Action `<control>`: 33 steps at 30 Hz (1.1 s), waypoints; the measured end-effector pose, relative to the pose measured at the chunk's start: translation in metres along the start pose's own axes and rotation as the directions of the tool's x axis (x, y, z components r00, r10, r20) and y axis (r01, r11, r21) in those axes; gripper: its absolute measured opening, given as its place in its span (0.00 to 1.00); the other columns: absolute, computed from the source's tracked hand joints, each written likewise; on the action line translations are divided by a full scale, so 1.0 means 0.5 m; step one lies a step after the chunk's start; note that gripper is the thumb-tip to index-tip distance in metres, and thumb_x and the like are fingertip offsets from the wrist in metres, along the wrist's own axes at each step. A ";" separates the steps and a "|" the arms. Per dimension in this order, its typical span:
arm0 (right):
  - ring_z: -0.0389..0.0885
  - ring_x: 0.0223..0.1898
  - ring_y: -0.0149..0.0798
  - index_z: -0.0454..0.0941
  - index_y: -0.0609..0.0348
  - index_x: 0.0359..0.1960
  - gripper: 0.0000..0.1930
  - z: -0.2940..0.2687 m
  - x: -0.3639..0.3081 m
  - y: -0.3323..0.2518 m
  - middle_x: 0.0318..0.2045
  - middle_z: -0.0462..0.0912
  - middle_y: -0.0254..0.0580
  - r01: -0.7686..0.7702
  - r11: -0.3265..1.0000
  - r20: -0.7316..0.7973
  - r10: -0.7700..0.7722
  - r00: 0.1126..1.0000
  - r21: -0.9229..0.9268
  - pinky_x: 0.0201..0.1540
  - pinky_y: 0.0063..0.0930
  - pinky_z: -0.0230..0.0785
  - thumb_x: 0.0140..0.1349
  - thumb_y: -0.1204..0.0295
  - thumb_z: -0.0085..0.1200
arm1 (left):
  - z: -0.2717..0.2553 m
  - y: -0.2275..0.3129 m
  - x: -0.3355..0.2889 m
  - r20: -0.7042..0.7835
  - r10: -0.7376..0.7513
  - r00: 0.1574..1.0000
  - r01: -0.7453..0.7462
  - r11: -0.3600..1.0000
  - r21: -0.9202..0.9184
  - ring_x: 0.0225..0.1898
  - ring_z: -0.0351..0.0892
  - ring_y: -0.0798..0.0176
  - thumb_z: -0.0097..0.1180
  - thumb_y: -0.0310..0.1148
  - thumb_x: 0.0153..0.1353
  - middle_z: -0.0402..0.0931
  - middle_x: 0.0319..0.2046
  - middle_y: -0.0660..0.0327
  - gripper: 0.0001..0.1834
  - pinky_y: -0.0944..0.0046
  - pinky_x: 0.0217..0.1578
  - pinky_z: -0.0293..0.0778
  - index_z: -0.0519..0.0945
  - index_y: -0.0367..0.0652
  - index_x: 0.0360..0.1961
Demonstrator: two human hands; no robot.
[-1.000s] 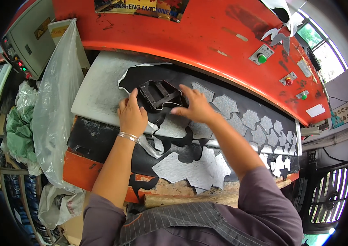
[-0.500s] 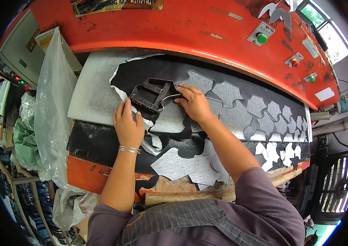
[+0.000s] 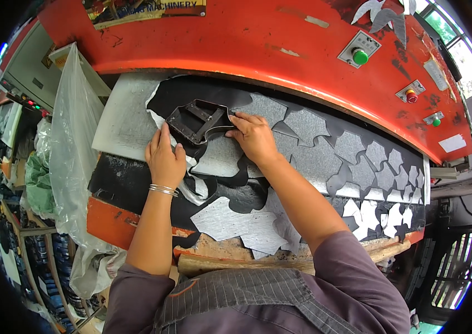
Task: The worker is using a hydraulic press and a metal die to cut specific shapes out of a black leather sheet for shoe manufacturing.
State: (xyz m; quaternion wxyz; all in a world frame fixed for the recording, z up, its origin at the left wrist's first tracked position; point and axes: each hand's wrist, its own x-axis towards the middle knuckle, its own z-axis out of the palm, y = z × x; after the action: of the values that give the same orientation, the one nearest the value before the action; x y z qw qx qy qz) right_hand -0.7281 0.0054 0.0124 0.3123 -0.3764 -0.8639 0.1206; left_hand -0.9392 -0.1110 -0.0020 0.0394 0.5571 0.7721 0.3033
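Observation:
A dark metal cutting die [image 3: 196, 135] with inner crossbars lies on a black sheet [image 3: 191, 92] near its ragged left end. My right hand [image 3: 253, 136] pinches the die's curved right side between thumb and fingers. At the die's near left corner, my left hand [image 3: 166, 158] has its fingers stretched out, their tips against the die and the sheet's torn white edge. Several grey cut-out pieces [image 3: 306, 125] lie to the right along the sheet. Black scrap strips with a pale underside curl below the die.
A red machine beam [image 3: 258, 42] with green and red buttons spans the far side. Under the sheet is a white board [image 3: 119, 125]. Grey offcuts [image 3: 236, 222] and white pieces [image 3: 368, 214] lie along the near ledge. A clear plastic bag [image 3: 69, 161] hangs at left.
The whole view has shifted slightly. Both hands stay at the die, which has hardly moved on the sheet.

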 end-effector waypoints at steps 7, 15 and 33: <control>0.65 0.65 0.45 0.66 0.62 0.63 0.33 -0.286 -0.107 0.022 0.62 0.69 0.48 -0.234 0.928 -0.230 0.305 0.924 0.291 0.66 0.36 0.56 0.56 0.67 0.64 | -0.065 0.131 -0.037 -0.171 -0.065 0.983 0.010 0.952 -0.305 0.59 0.64 0.43 0.57 0.30 0.56 0.67 0.56 0.45 0.30 0.51 0.60 0.60 0.65 0.38 0.61; 0.68 0.53 0.41 0.65 0.72 0.56 0.31 -0.962 -0.327 0.480 0.53 0.72 0.53 -0.384 0.834 -0.836 0.500 0.225 0.395 0.57 0.38 0.61 0.71 0.50 0.38 | 0.014 0.630 -0.050 0.077 0.670 0.738 -0.365 0.492 -0.790 0.40 0.80 0.47 0.56 0.38 0.59 0.81 0.35 0.50 0.13 0.55 0.41 0.75 0.81 0.39 0.38; 0.58 0.66 0.40 0.59 0.60 0.67 0.28 -1.024 -0.411 0.325 0.66 0.59 0.44 -0.285 0.900 -0.816 0.423 0.394 0.329 0.65 0.41 0.54 0.71 0.56 0.41 | -0.169 0.315 -0.263 0.447 0.369 0.815 -0.205 0.905 -0.372 0.31 0.78 0.45 0.51 0.45 0.62 0.77 0.25 0.51 0.18 0.49 0.34 0.73 0.78 0.43 0.24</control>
State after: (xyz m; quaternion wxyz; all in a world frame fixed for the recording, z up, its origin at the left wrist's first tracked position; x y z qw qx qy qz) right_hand -0.2048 -0.0457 0.2451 0.6981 -0.5370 -0.4723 0.0343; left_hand -0.7919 -0.2321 0.1108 0.2803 0.7150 0.5832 0.2647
